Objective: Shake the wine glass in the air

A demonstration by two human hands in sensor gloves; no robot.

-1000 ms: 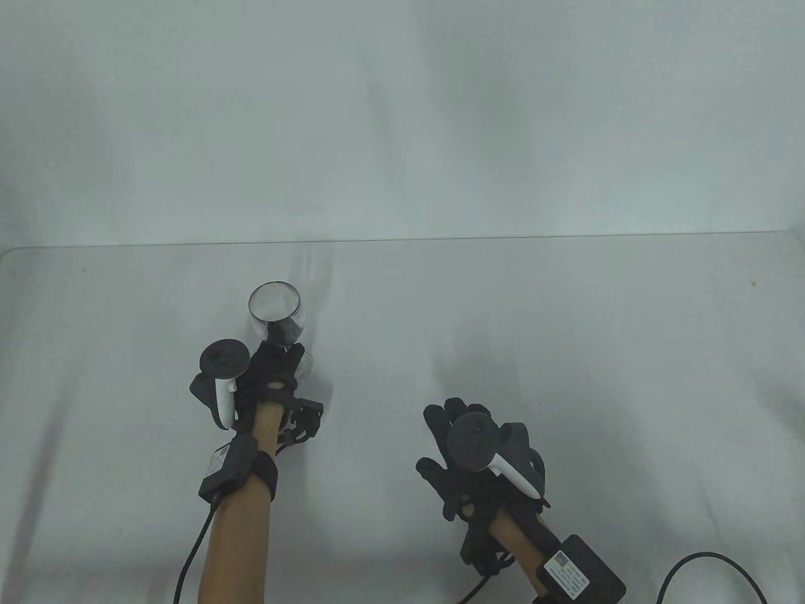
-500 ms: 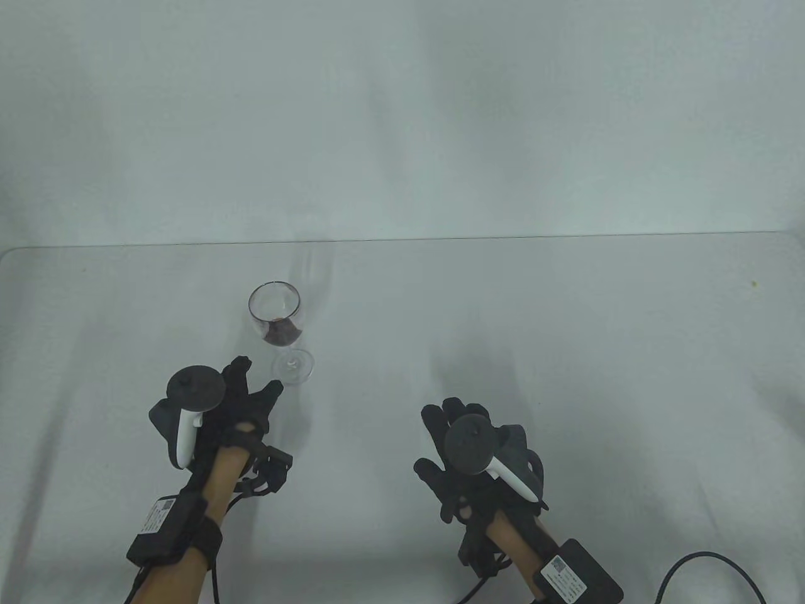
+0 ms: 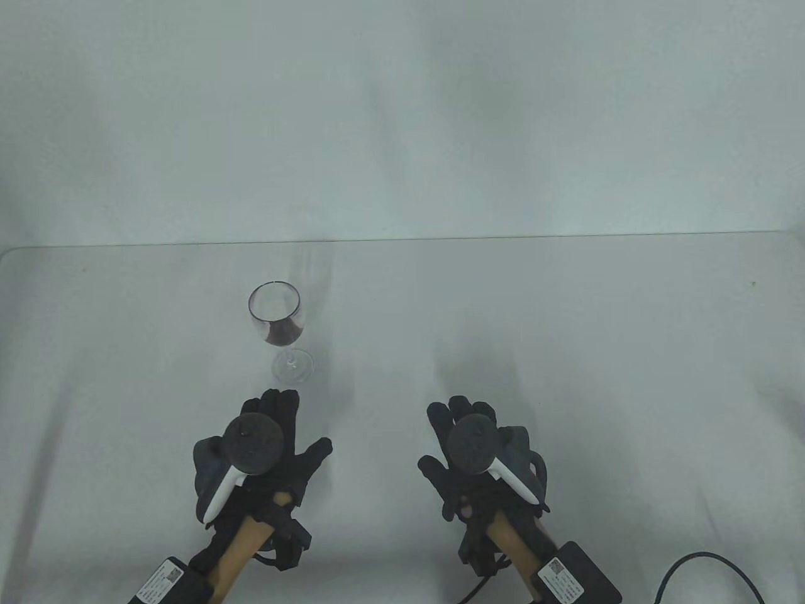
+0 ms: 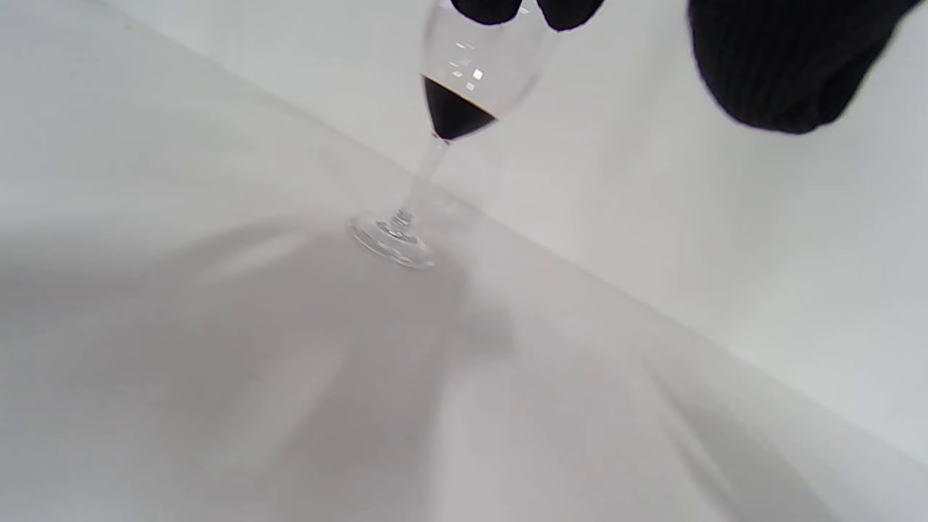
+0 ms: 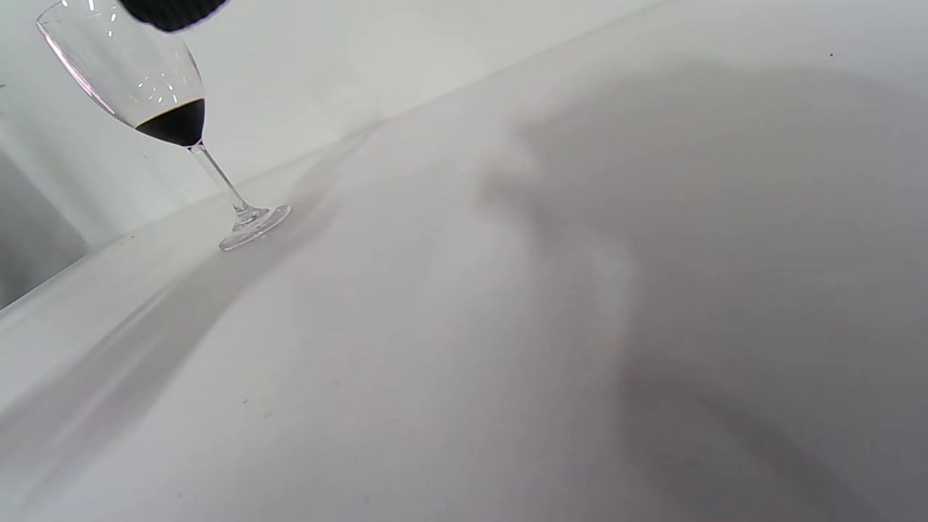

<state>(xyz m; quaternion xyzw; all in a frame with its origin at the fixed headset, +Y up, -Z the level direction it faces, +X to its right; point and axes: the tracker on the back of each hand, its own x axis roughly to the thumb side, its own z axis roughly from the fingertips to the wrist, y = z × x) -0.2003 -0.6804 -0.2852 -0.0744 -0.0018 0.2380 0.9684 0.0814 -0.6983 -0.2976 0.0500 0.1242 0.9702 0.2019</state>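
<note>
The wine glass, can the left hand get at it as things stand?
Probably yes. The wine glass stands upright just beyond the left hand, which lies open, and nothing lies between them.

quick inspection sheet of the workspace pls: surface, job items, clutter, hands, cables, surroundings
Surface: white table, a few small specks.
Job's things: wine glass stands upright on its foot, dark red liquid in the bottom of the bowl.
Clutter: nothing seen.
Hands: left hand and right hand both flat, fingers spread, apart from the glass, holding nothing.
Cables: black cable loops at the near right edge.
Surroundings: plain white wall behind the table.
</note>
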